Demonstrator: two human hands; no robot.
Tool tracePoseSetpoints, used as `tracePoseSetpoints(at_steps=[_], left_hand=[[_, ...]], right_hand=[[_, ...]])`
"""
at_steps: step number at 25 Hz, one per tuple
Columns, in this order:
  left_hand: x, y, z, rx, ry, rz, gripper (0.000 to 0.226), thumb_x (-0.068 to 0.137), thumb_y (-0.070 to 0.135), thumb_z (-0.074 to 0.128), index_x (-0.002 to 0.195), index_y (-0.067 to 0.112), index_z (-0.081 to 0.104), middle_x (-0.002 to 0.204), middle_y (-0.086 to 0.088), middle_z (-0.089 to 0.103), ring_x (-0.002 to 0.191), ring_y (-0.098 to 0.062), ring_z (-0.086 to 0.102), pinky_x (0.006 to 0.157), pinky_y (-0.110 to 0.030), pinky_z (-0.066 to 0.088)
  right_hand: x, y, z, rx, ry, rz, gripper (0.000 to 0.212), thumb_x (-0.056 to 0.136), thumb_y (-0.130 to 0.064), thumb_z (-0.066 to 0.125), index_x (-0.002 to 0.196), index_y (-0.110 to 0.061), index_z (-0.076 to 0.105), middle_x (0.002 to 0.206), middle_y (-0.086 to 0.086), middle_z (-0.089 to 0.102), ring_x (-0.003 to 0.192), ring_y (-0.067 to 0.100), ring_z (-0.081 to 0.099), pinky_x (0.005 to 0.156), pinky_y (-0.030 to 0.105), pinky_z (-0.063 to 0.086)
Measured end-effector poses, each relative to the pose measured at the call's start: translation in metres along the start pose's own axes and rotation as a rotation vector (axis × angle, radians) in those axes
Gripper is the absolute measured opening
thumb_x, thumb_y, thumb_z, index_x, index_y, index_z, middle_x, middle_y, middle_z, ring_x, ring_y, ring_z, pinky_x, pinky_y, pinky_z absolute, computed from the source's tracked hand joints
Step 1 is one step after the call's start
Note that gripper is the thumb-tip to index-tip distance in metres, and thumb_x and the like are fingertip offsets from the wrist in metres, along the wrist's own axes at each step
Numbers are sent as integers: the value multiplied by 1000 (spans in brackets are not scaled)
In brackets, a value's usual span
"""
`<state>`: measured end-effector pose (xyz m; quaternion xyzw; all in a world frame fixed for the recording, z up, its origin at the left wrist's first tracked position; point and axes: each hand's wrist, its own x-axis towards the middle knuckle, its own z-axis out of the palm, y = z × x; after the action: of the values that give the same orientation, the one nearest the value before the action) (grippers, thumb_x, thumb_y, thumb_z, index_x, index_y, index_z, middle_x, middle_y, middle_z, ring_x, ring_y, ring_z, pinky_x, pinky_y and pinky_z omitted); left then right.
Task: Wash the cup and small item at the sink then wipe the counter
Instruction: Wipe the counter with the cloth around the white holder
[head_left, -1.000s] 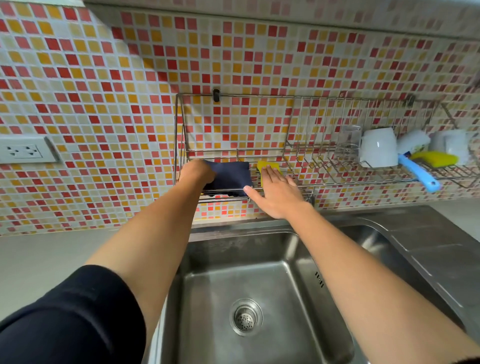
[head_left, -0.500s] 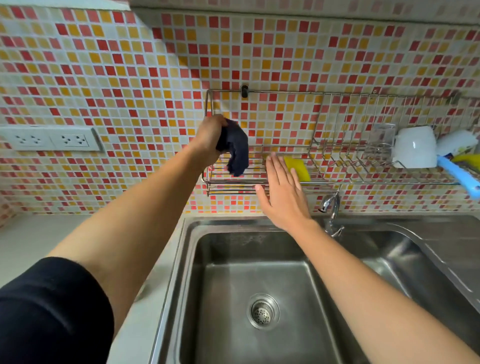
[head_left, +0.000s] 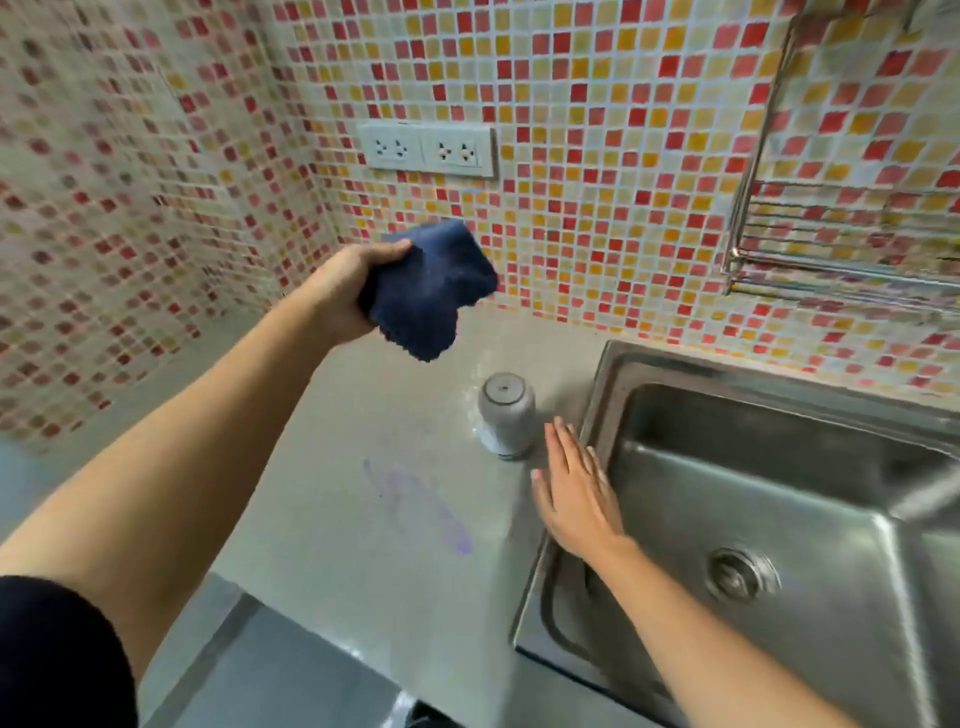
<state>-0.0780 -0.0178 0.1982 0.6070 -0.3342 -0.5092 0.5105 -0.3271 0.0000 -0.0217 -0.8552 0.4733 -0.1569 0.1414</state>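
My left hand (head_left: 348, 288) grips a dark blue cloth (head_left: 434, 291) and holds it in the air above the grey counter (head_left: 337, 519), near the tiled wall. An upturned grey cup (head_left: 506, 413) stands on the counter beside the sink's left rim, with wet patches around it. A faint purple smear (head_left: 415, 504) marks the counter in front of the cup. My right hand (head_left: 574, 493) is flat and open, fingers together, hovering over the counter edge at the steel sink (head_left: 779, 519), just right of the cup and apart from it.
A double wall socket (head_left: 428, 150) sits on the mosaic wall above the cloth. The wire rack (head_left: 831, 234) hangs at the upper right. The sink drain (head_left: 737, 574) lies at the right. The counter's front edge (head_left: 311, 649) runs below.
The view has swung left from the rack to the counter. My left hand lifted the blue cloth off the rack and carried it left. My right hand dropped from the rack to the sink's left rim.
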Motion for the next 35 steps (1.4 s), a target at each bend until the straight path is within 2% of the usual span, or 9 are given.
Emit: tracePoseSetpoints(at_steps=[5,10,13,16,20,23,27,31,35], left_hand=[[9,-83,-112,388,113,-9,26,92,15,54,118,19,51,117,-15,60,99,-22,58,82,-36,45],[1,-167,-171,1119,-126,128,33,92,23,48,121,35,41,104,-6,62,87,-24,60,71,-32,43],[-33,-238,-193,1349,-472,93,58,86,24,47,138,42,28,151,10,27,141,-17,25,108,-38,32],[-41,-262,-203,1280,-414,217,63,83,43,29,144,35,15,152,15,2,146,-14,-1,118,-42,4],[-22,-261,-169,1242,-87,136,76,78,64,3,149,34,2,157,10,-8,146,-16,-9,116,-49,1],[-27,-283,-158,1454,-185,81,69,77,76,-2,138,50,-18,147,17,-31,140,-22,-28,107,-66,-5],[3,-279,-209,1543,-173,123,51,82,72,-3,132,66,-11,149,14,-28,142,-19,-25,104,-70,-2],[87,-259,-201,1463,-48,45,48,99,46,18,145,46,3,159,7,-5,145,-20,-12,112,-62,-1],[124,-249,-110,1308,-303,230,48,103,33,18,150,24,11,159,-3,13,146,-20,2,116,-43,4]], right_hand=[[-14,-26,63,4,-142,195,73,83,-41,7,148,-7,9,157,9,4,145,20,1,115,31,0],[-12,-32,83,-78,-133,349,63,93,-37,12,147,-6,10,157,7,3,145,18,1,115,32,-5],[-13,-40,92,-169,-67,383,70,85,-36,9,140,-1,33,150,12,29,139,24,28,113,28,-5],[-14,-43,95,-180,-67,435,61,86,-29,21,133,1,45,141,14,44,130,27,43,111,23,-7],[-13,-44,95,-225,-27,449,61,87,-30,19,136,-1,41,145,10,39,134,24,38,110,20,-11],[-13,-44,99,-237,-38,456,61,88,-31,19,138,-2,39,147,9,36,135,24,35,110,21,-8],[-12,-40,101,-266,-11,454,60,88,-30,20,139,-4,38,147,8,35,135,22,35,110,23,-5],[-11,-38,103,-265,5,445,58,88,-28,23,138,-4,40,146,8,38,134,23,38,111,25,-1],[-11,-34,104,-271,21,424,58,88,-28,22,139,-5,39,147,9,36,134,23,37,112,29,6]])
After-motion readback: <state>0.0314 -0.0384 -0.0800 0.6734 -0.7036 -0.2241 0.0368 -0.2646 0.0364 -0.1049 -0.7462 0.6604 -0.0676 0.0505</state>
